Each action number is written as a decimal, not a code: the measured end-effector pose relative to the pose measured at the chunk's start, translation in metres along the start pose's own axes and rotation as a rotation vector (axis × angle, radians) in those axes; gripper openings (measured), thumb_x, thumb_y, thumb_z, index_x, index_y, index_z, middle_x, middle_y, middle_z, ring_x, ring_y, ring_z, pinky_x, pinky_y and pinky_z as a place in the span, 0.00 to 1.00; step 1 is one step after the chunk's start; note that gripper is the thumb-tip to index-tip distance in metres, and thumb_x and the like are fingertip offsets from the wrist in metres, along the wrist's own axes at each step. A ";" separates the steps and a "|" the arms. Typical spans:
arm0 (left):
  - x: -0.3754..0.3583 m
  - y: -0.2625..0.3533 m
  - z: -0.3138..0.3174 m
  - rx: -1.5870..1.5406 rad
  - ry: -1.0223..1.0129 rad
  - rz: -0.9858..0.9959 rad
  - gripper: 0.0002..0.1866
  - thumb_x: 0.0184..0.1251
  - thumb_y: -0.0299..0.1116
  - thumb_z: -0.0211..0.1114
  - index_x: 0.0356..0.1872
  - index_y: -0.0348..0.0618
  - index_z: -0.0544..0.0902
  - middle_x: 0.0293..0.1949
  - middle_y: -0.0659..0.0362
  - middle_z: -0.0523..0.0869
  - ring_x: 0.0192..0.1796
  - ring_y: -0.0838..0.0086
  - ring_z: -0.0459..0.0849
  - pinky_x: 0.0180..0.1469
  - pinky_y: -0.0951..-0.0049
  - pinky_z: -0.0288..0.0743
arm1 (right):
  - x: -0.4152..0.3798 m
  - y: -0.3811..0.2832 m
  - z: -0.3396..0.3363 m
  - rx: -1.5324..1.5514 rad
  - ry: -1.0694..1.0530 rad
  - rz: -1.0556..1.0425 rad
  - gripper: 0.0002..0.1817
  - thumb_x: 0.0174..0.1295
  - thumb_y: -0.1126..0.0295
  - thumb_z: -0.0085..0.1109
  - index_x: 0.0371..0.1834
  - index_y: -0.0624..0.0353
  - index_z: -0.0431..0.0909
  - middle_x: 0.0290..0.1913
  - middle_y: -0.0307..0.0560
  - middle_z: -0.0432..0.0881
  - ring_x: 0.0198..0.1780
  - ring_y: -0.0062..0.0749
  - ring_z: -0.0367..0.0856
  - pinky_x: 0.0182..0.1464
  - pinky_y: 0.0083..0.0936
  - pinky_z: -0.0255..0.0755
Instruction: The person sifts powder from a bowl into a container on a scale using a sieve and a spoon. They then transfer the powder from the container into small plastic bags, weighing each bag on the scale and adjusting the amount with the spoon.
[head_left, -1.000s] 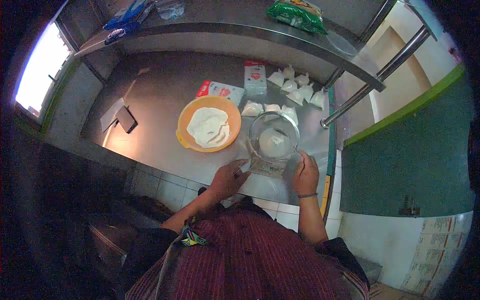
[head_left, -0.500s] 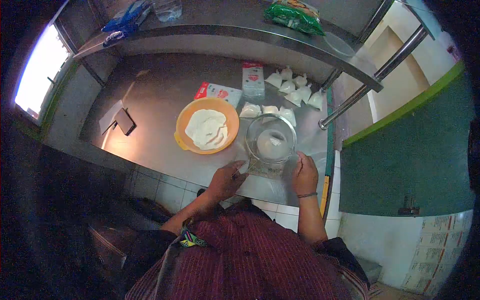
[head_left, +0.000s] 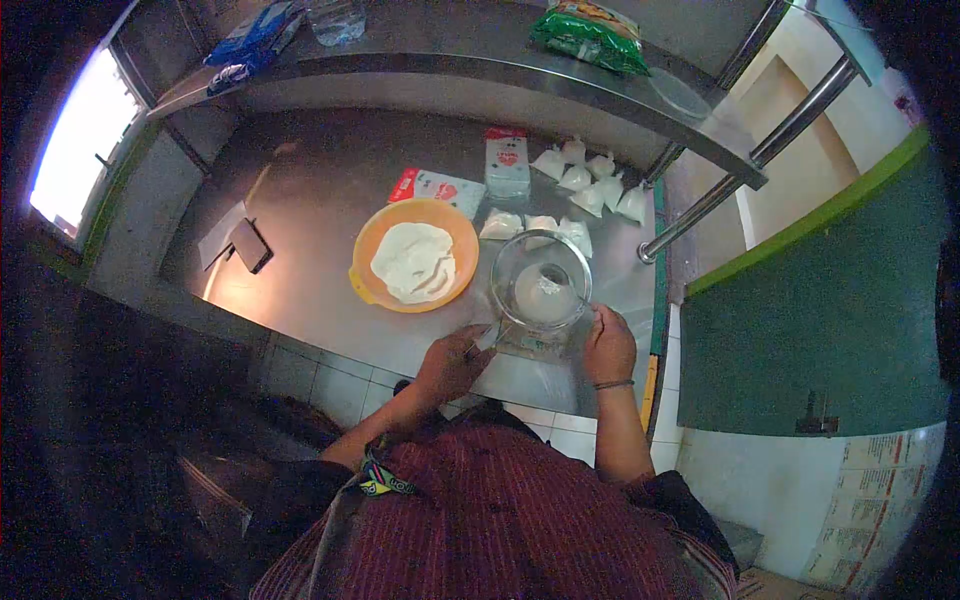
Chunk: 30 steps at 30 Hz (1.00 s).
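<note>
In front of me a clear bowl [head_left: 503, 300] with white powder [head_left: 540, 303] in it stands on a flat, scale-like base [head_left: 535, 345]. My right hand [head_left: 610, 345] is closed at the bowl's right rim, gripping the thin handle of a spoon [head_left: 553, 275] whose head is inside the bowl. At the bowl's lower left, my left hand [head_left: 455, 362] pinches a small clear plastic bag [head_left: 488, 336]. Left of the bowl is an orange basin [head_left: 362, 250] holding a mound of white flour-like powder [head_left: 412, 260].
Behind the bowl lie several small bags of white powder [head_left: 575, 178]. Two red-and-white packs [head_left: 507, 165] lie nearby. A phone-like dark object [head_left: 250, 245] stands on the left of the steel table [head_left: 300, 300]. A steel shelf [head_left: 450, 62] overhangs the back, carrying a green packet [head_left: 590, 38].
My right hand has shifted slightly, and the spoon's head and handle now show more clearly in the bowl. The left hand stays nearly in place with the bag.
</note>
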<state>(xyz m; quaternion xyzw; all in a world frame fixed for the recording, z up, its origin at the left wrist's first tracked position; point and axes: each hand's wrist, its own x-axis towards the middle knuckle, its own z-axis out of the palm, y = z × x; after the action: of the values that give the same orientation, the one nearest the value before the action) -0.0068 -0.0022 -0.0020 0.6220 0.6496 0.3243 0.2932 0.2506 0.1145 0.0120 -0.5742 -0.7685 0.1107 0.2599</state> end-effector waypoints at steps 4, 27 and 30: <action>-0.001 0.010 -0.006 -0.014 -0.011 -0.072 0.24 0.66 0.38 0.68 0.61 0.38 0.78 0.49 0.42 0.85 0.39 0.54 0.88 0.46 0.59 0.81 | 0.002 -0.002 -0.004 0.048 0.064 -0.055 0.13 0.71 0.69 0.47 0.54 0.57 0.78 0.46 0.57 0.83 0.49 0.55 0.82 0.51 0.46 0.76; -0.003 -0.013 0.002 0.010 0.086 0.075 0.24 0.64 0.36 0.70 0.60 0.40 0.78 0.40 0.44 0.87 0.33 0.57 0.87 0.41 0.61 0.80 | -0.010 0.008 0.004 0.050 0.033 -0.098 0.16 0.69 0.71 0.50 0.58 0.55 0.77 0.49 0.54 0.83 0.48 0.52 0.83 0.50 0.44 0.77; -0.006 -0.008 -0.001 -0.030 0.066 0.044 0.24 0.64 0.36 0.70 0.61 0.41 0.78 0.41 0.45 0.87 0.34 0.57 0.87 0.41 0.61 0.81 | -0.012 0.007 0.001 0.044 -0.060 -0.077 0.16 0.68 0.72 0.50 0.57 0.56 0.78 0.47 0.54 0.84 0.47 0.52 0.83 0.49 0.44 0.77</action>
<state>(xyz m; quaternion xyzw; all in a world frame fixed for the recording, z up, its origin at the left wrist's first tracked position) -0.0118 -0.0081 -0.0080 0.6207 0.6399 0.3609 0.2738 0.2588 0.1052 0.0044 -0.5347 -0.7948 0.1345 0.2536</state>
